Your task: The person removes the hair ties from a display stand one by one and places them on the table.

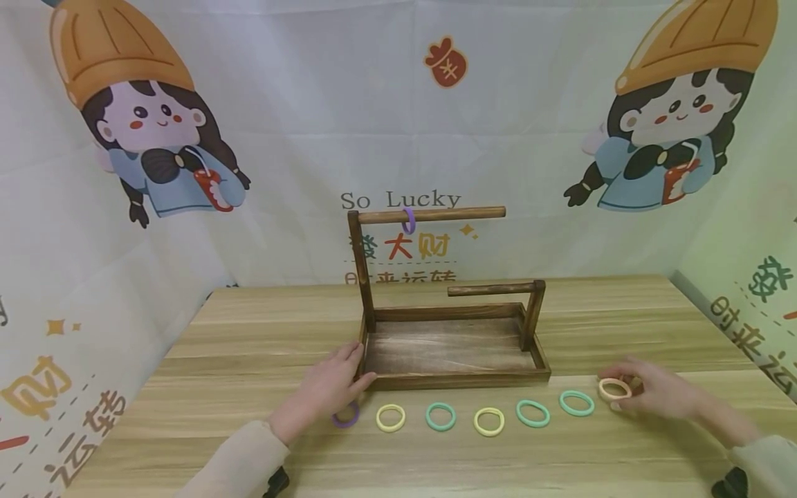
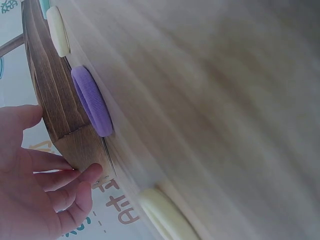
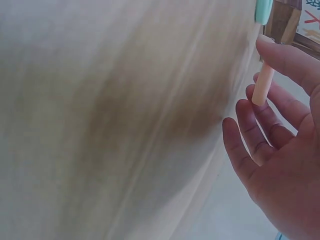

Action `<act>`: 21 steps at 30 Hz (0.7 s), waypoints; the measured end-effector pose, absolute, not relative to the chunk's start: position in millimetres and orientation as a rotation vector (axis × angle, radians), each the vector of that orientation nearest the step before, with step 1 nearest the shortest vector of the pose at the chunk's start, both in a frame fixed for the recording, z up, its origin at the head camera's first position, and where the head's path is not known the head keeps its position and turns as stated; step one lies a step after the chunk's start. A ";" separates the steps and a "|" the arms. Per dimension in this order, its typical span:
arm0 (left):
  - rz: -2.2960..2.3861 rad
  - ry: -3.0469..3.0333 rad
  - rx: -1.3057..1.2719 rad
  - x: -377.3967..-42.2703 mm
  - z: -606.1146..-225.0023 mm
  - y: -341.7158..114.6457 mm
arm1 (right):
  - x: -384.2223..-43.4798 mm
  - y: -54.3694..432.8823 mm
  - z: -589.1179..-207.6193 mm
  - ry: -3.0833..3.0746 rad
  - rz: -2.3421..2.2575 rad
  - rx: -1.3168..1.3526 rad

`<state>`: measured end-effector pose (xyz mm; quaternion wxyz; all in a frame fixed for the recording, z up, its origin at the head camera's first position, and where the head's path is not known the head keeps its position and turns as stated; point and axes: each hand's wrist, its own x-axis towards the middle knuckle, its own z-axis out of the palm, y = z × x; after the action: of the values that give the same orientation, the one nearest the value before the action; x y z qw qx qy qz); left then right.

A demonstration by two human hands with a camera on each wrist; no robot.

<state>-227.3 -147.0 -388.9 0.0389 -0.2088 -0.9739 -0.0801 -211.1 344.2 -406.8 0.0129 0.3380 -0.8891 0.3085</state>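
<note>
My left hand (image 1: 326, 384) holds the front left corner of a dark wooden rack (image 1: 457, 381), thumb at the front wall and fingers along the side. Just below that hand lies a purple hair tie (image 2: 92, 102), partly covered in the head view. Over at the right, my right hand (image 1: 663, 391) pinches a peach hair tie (image 1: 614, 398) between thumb and fingers; the right wrist view shows it edge-on, off the table surface. Another purple hair tie (image 1: 412, 223) hangs on the rack's upper bar (image 1: 461, 214).
In a row before the rack lie yellow (image 1: 391, 429) and green hair ties (image 1: 441, 427), the last green one (image 1: 577, 413) beside my right hand. A further pale yellow one (image 2: 167, 215) shows in the left wrist view. The rack's lower bar (image 1: 488, 290) points left. Printed cloth (image 1: 299, 138) hangs behind.
</note>
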 end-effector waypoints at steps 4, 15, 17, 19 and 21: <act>-0.250 -2.983 -0.648 -227.5 -389.0 -146.6 | -209.4 344.6 -408.0 -2.792 0.905 1.038; -0.251 -2.975 -0.641 -229.7 -390.6 -147.2 | -208.4 344.0 -409.1 -2.794 0.875 1.050; -0.248 -2.976 -0.639 -229.8 -390.8 -147.1 | -207.9 343.1 -408.3 -2.803 0.885 1.034; -0.244 -2.978 -0.637 -230.2 -391.5 -147.4 | -207.9 341.4 -406.2 -2.811 0.903 1.002; -0.241 -2.978 -0.637 -230.5 -392.1 -147.6 | -209.2 339.6 -403.2 -2.822 0.922 0.951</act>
<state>-230.5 -147.6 -392.1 0.0433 -0.2082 -0.9739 -0.0789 -209.2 339.6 -403.2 0.0122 0.3051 -0.9052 0.2957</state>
